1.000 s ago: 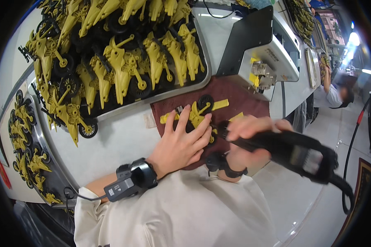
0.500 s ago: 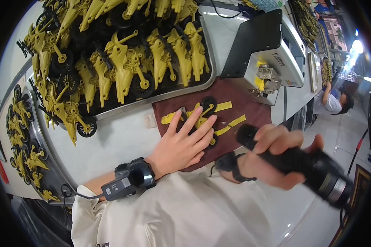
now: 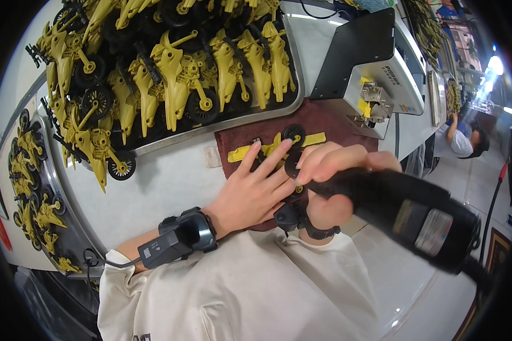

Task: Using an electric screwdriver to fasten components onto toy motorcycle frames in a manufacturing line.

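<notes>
On the maroon cloth (image 3: 329,118), a yellow toy motorcycle with black wheels (image 3: 294,134) lies on its side. Across it rests my left hand (image 3: 250,193), its fingers spread and stretched out over the body. My right hand (image 3: 347,162) wraps round a thick black corded electric screwdriver (image 3: 401,199), whose front end points down-left toward the toy. That tip and part of the motorcycle are hidden behind my right fingers. A yellow strip (image 3: 239,154) on the cloth shows beside my left fingertips. Both wrists wear black strapped devices.
Beyond my hands, a large metal tray (image 3: 233,121) holds rows of yellow motorcycles. Another tray (image 3: 77,227) with smaller yellow and black parts stands at far left. A black-and-white screw feeder (image 3: 375,74) stands right of the cloth. Farther right sits another person (image 3: 458,139).
My right hand has brought the screwdriver left over the cloth, down to the motorcycle beside my left fingers. My left hand stays spread on the toy. The view has shifted slightly.
</notes>
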### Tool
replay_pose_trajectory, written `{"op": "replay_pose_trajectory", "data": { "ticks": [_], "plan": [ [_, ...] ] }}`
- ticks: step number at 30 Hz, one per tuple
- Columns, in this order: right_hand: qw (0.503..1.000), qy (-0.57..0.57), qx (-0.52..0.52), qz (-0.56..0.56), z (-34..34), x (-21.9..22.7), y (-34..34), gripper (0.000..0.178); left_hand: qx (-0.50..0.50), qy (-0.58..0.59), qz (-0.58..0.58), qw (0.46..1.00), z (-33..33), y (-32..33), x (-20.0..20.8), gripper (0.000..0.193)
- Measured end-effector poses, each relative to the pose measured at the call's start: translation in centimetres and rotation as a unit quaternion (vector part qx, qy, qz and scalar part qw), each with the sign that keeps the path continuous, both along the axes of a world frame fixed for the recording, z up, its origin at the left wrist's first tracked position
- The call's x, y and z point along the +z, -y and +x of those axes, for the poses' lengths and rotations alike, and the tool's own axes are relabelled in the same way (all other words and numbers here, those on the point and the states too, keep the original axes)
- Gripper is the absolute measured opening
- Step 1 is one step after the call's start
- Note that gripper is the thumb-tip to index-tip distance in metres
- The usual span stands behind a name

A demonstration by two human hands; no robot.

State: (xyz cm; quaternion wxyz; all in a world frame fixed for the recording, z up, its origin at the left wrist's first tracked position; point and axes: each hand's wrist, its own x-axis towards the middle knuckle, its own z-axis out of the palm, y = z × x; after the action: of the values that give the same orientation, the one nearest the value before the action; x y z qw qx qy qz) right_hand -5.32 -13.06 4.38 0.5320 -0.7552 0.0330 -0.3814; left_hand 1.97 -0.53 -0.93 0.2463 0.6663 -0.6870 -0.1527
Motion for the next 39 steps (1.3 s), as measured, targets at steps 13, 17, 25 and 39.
{"op": "replay_pose_trajectory", "data": {
  "ticks": [13, 17, 25, 39],
  "plan": [
    [0.944, 0.092, -0.316, -0.012, 2.0, 6.5, 7.8, 0.044, 0.018, -0.004, -0.040, 0.999, -0.2, 0.1, 0.2, 0.052],
    [0.978, 0.135, -0.146, 0.070, -0.2, 4.8, 3.4, 0.071, 0.004, -0.018, -0.037, 0.999, 0.0, 0.8, -0.1, 0.055],
    [0.981, 0.092, -0.148, 0.087, 1.9, 1.9, 2.2, 0.077, 0.004, -0.036, -0.035, 0.999, -0.1, 0.4, -0.3, 0.059],
    [0.938, 0.211, -0.275, -0.024, -1.8, 5.7, 5.3, 0.057, 0.020, 0.016, -0.036, 0.999, -0.4, 0.7, 0.1, 0.055]
  ]
}}
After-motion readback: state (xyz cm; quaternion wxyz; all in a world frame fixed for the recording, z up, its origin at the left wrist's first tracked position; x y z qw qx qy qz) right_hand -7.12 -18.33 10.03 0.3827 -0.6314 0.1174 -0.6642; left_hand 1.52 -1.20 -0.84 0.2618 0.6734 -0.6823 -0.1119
